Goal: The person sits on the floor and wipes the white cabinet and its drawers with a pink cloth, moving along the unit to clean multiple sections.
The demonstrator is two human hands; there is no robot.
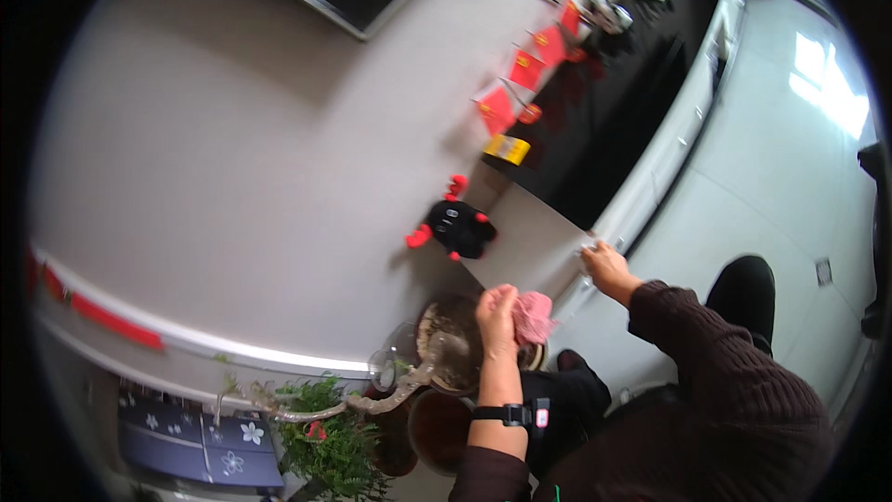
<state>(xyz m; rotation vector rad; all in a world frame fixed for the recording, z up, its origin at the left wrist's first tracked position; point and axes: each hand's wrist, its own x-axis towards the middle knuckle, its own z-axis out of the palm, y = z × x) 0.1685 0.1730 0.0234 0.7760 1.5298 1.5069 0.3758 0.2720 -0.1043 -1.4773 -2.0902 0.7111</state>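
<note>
My left hand [498, 318] is closed on a crumpled pink cloth [533, 319], held over the pots beside the near end of a long low cabinet. My right hand [609, 270] reaches to the front corner of the cabinet's pale top [530, 231]. Its fingers are pinched together there, and what they grip is too small and blurred to make out. A black plush toy with red parts [459, 228] rests against the wall on the cabinet's near end.
Along the cabinet's black top [613, 112] stand a yellow box [506, 149] and several small red flags [526, 69]. Below left are a round pot [451, 339], a twisted pale branch [400, 398], a green plant [330, 442] and a blue flowered cover [200, 446].
</note>
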